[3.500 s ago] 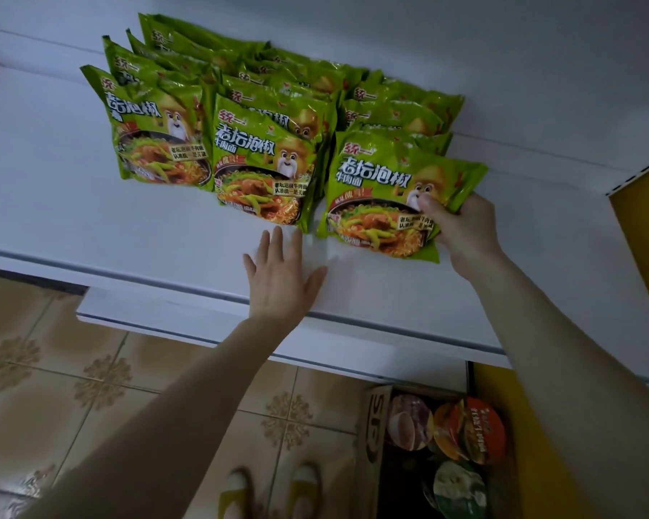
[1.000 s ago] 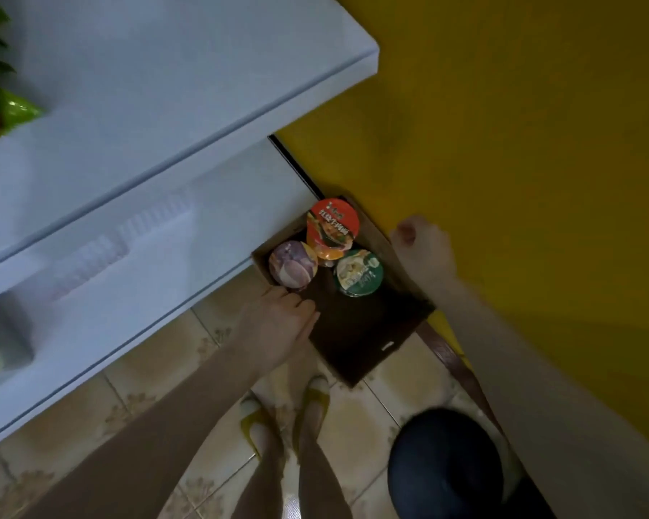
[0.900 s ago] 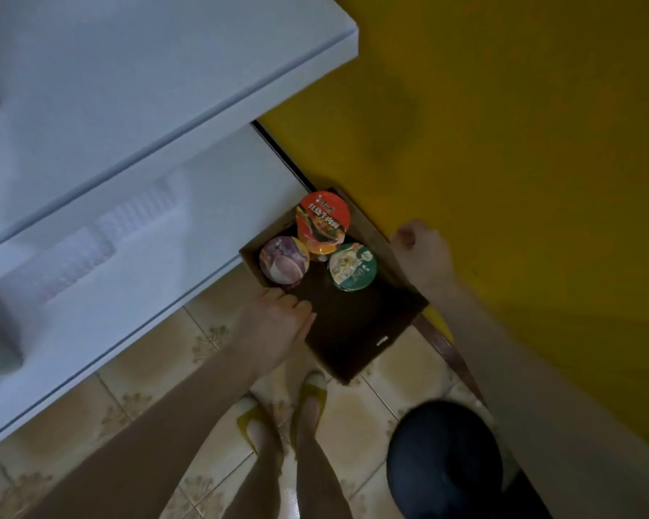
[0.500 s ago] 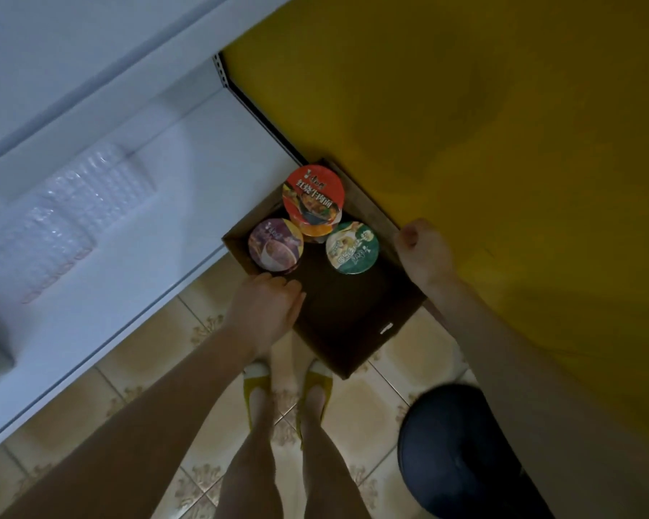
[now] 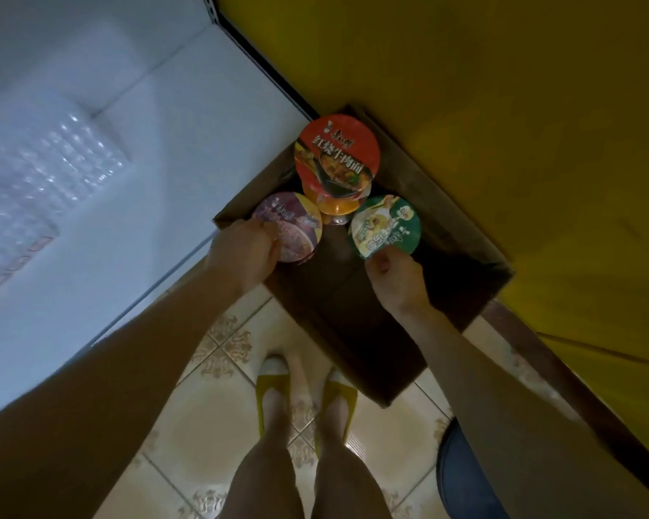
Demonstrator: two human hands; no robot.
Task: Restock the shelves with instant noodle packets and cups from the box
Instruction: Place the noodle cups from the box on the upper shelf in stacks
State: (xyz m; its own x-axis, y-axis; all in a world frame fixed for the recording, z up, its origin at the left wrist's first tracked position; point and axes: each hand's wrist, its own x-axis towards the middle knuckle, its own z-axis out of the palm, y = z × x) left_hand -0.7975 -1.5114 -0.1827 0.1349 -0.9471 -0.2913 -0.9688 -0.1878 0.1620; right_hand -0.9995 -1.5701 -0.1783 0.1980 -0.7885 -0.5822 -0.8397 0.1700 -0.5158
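Cardboard box (image 5: pixel 356 316) between white shelf (image 5: pixel 135 204) and yellow wall (image 5: pixel 502 106); left hand (image 5: pixel 245 252) grips purple cup (image 5: pixel 298 228), right hand (image 5: pixel 395 276) pinches green cup (image 5: pixel 386 227).

left grip (image 5: pixel 245 252) — curled on purple cup (image 5: pixel 296 222) | right grip (image 5: pixel 396 280) — pinching green cup (image 5: pixel 386 226)

The left edge of the purple cup (image 5: pixel 296 226) is covered by the left hand (image 5: pixel 244 252), whose fingertips are hidden. The fingers of the right hand (image 5: pixel 396 280) are partly hidden under the green cup (image 5: pixel 386 226). An orange cup (image 5: pixel 340 210) is mostly concealed beneath the red cup (image 5: pixel 336 155).
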